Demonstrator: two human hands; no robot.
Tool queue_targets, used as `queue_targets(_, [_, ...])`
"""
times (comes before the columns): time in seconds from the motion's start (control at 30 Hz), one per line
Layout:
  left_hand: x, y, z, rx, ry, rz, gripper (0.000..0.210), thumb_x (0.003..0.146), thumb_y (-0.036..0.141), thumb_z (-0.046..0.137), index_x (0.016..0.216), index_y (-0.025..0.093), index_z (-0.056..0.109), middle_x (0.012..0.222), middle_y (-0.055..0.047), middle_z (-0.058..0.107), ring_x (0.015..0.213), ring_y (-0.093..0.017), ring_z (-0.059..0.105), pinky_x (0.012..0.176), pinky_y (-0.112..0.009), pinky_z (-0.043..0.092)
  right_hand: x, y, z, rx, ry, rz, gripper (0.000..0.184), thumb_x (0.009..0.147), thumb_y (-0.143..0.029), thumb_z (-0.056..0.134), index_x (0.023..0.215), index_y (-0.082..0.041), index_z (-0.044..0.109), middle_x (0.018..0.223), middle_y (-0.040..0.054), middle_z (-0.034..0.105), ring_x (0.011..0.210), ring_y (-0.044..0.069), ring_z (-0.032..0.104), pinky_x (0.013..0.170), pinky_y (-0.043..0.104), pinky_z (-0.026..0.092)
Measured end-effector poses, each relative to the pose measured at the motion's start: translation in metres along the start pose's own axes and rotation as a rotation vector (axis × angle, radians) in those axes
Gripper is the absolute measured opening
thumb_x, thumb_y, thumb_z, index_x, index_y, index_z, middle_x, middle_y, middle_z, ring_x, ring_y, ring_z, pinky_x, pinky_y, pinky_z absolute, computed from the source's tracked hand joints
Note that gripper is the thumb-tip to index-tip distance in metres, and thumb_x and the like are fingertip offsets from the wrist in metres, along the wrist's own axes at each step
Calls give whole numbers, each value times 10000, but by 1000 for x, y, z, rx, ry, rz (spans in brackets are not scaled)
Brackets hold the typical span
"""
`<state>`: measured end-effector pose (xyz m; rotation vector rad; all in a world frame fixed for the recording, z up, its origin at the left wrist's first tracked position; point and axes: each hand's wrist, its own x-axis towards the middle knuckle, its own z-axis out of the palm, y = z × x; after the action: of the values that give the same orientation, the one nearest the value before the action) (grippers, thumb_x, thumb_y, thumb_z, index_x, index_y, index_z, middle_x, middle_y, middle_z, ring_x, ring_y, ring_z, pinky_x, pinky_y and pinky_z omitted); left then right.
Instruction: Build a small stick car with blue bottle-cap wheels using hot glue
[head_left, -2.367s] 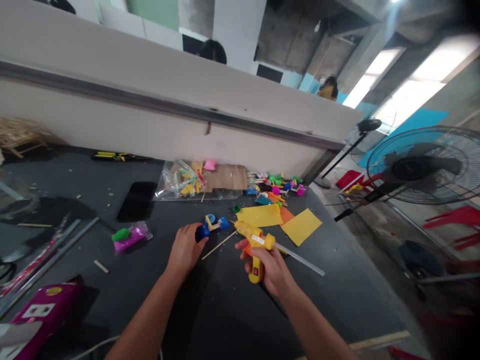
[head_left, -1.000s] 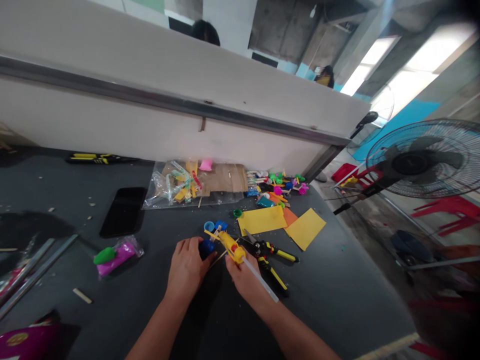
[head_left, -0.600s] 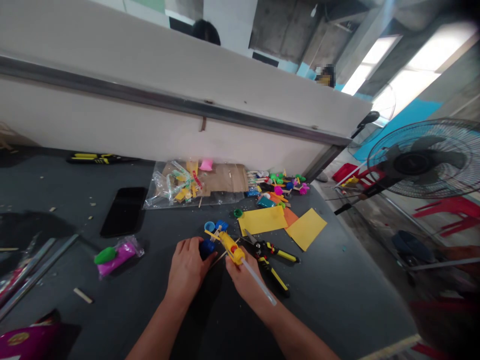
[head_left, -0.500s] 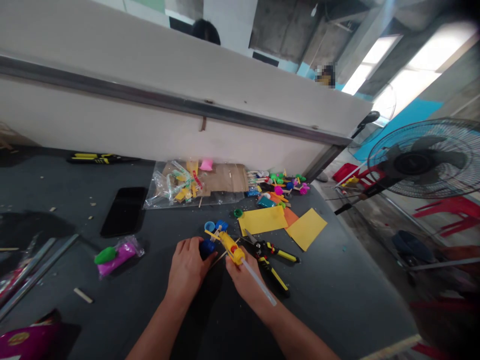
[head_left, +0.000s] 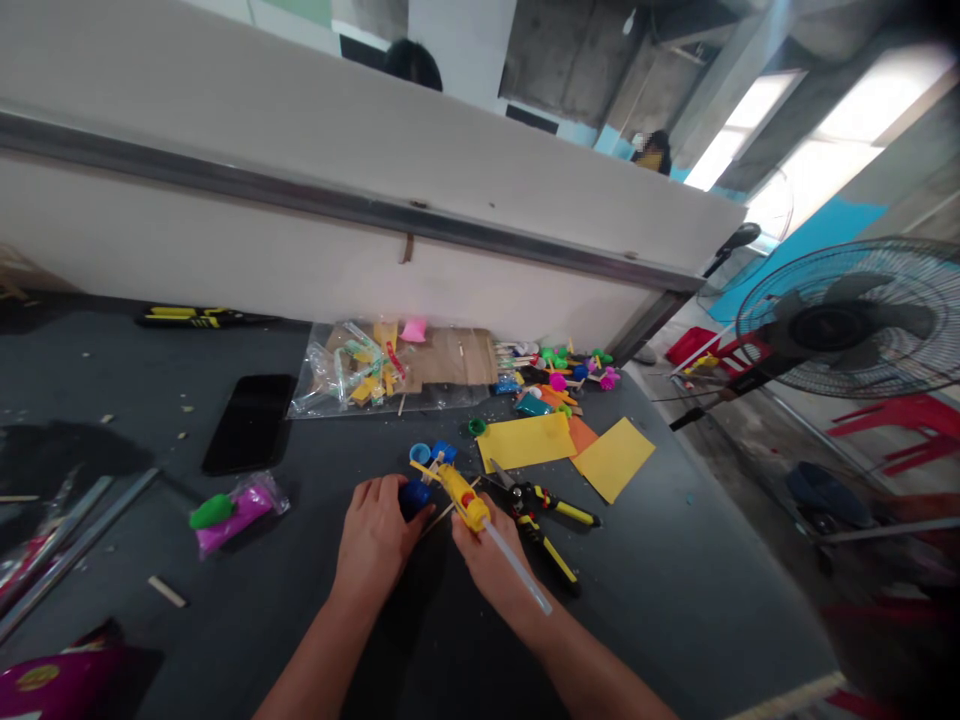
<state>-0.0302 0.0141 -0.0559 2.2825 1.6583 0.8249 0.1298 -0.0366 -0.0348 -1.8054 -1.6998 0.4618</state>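
My right hand is closed round a yellow glue gun, and a clear glue stick juts from its back end. The gun's nozzle points left, over a small blue piece and a light-blue bottle cap. My left hand pinches a dark blue bottle cap low over the dark table. Thin wooden sticks lie between the hands, partly hidden. Just right of my right hand rest black-and-yellow pliers with their handles spread.
Yellow paper sheets and a pile of colourful small parts lie to the right. A plastic bag, a phone and a purple clay packet are further left. Behind stands a white partition; a fan is at right.
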Motion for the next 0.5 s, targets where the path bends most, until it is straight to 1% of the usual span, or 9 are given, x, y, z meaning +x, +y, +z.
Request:
queue_targets(0.2, [0,-1,0,0,-11,-3,318,779,414,610,967,170,533,910,-92,618,909,-269,536,858,-429,445,1,2,1,2,14,-16,175,859,-274,432,771,-176,548,717,42,592,642,171,573,636,273,450])
queue_targets(0.37, [0,-2,2,-9,-9,-4,307,792,418,592,967,173,534,911,-91,617,898,-267,536,844,-426,448,0,3,1,3,19,-30,139,858,-262,449,785,-185,540,722,32,596,652,166,581,630,261,446])
queue_targets(0.5, [0,-1,1,-16,-7,-9,307,786,421,596,961,176,537,909,-94,622,907,-270,544,853,-430,443,-1,3,2,-23,7,-36,158,864,-264,435,784,-177,539,730,43,598,650,170,583,630,267,449])
